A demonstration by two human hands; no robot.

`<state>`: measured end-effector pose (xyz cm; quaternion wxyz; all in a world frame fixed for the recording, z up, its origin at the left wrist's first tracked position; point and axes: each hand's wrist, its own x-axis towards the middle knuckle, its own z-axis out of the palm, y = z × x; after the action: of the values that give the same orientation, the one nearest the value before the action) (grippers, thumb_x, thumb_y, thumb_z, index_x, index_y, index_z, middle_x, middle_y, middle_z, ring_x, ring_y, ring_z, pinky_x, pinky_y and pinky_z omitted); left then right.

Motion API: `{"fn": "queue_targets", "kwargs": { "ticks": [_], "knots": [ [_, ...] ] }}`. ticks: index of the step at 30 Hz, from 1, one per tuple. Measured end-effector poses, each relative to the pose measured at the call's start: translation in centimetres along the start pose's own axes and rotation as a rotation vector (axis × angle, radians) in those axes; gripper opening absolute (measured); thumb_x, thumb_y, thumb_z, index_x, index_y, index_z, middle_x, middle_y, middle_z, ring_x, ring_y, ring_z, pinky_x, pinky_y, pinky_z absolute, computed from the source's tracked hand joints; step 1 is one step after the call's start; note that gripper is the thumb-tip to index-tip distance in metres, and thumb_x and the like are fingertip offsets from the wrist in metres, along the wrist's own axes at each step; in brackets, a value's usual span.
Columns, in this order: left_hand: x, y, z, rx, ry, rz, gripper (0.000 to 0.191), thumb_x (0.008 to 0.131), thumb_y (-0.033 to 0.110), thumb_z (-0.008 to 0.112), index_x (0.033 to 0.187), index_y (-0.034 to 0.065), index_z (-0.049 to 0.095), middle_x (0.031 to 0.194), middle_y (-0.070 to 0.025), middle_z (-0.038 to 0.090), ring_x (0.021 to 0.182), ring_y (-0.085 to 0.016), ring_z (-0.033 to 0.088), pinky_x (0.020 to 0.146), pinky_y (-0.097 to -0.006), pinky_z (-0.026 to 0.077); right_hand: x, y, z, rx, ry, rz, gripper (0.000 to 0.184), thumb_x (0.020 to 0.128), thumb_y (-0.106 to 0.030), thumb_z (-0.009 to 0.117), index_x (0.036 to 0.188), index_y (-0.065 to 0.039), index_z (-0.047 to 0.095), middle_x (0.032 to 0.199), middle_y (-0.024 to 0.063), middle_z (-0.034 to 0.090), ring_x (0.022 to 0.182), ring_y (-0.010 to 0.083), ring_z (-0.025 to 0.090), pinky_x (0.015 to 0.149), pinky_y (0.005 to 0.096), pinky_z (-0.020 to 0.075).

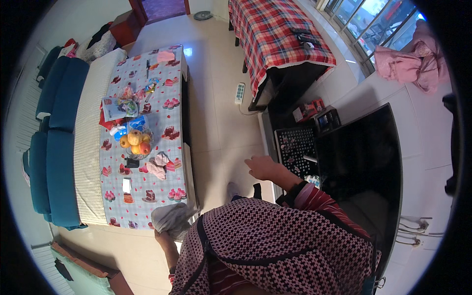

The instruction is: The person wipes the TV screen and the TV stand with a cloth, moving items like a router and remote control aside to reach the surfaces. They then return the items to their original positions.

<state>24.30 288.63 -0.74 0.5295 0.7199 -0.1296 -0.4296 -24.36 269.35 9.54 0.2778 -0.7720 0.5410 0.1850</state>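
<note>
My left hand, low at the left, is closed on a crumpled grey-white cloth beside the table's near corner. My right hand reaches out over the floor near the television stand, its fingers partly curled and nothing seen in them. On the cake-print tablecloth lie a pink cloth, a small white box and a black holder. Apples fill a clear bowl just behind them, next to plastic packets. A pen-like object rests farther back.
A television stands at the right, with a patterned tray or mat before it. A power strip and its cord lie on the floor near the plaid-covered table. A teal-cushioned sofa lines the left side.
</note>
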Motion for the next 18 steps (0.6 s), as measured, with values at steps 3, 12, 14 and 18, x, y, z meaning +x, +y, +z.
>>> {"fn": "queue_targets", "kwargs": {
  "ticks": [3, 12, 14, 18],
  "knots": [
    [0.8, 0.0, -0.7, 0.160, 0.098, 0.043, 0.039, 0.091, 0.011, 0.052, 0.125, -0.0063, 0.061, 0.116, -0.0133, 0.067, 0.098, -0.022, 0.064, 0.087, -0.0352, 0.053, 1.6, 0.1, 0.0, 0.069, 0.002, -0.054, 0.042, 0.093, -0.026, 0.061, 0.129, -0.005, 0.057, 0.117, 0.0189, 0.064, 0.107, 0.0388, 0.064, 0.089, 0.0517, 0.0526],
    [14.9, 0.0, 0.3, 0.162, 0.285, -0.078, 0.085, 0.081, 0.018, 0.075, 0.154, 0.0051, 0.032, 0.135, -0.0175, 0.055, 0.108, -0.031, 0.059, 0.081, -0.0454, 0.053, 0.5, 1.8, -2.9, 0.130, 0.032, 0.060, 0.040, 0.093, -0.023, 0.060, 0.127, -0.002, 0.058, 0.114, 0.0213, 0.065, 0.107, 0.0393, 0.065, 0.089, 0.0531, 0.0517],
    [18.2, 0.1, 2.2, 0.288, 0.178, -0.185, 0.079, 0.082, 0.017, 0.076, 0.152, 0.0139, 0.038, 0.137, -0.0142, 0.053, 0.108, -0.030, 0.057, 0.072, -0.0432, 0.053, -0.5, 3.6, -3.4, 0.162, 0.058, 0.175, 0.044, 0.092, -0.024, 0.060, 0.131, -0.004, 0.056, 0.117, 0.0205, 0.066, 0.109, 0.0397, 0.064, 0.090, 0.0521, 0.0519],
    [22.6, 0.2, 13.1, 0.314, -0.336, -0.254, 0.052, 0.086, 0.017, 0.073, 0.135, 0.0143, 0.054, 0.106, -0.0062, 0.064, 0.090, -0.020, 0.061, 0.068, -0.0384, 0.052, -2.3, 7.7, -2.5, 0.234, 0.140, 0.346, 0.047, 0.092, -0.026, 0.060, 0.134, -0.005, 0.055, 0.120, 0.0193, 0.066, 0.110, 0.0395, 0.065, 0.090, 0.0509, 0.0528]
  ]
}}
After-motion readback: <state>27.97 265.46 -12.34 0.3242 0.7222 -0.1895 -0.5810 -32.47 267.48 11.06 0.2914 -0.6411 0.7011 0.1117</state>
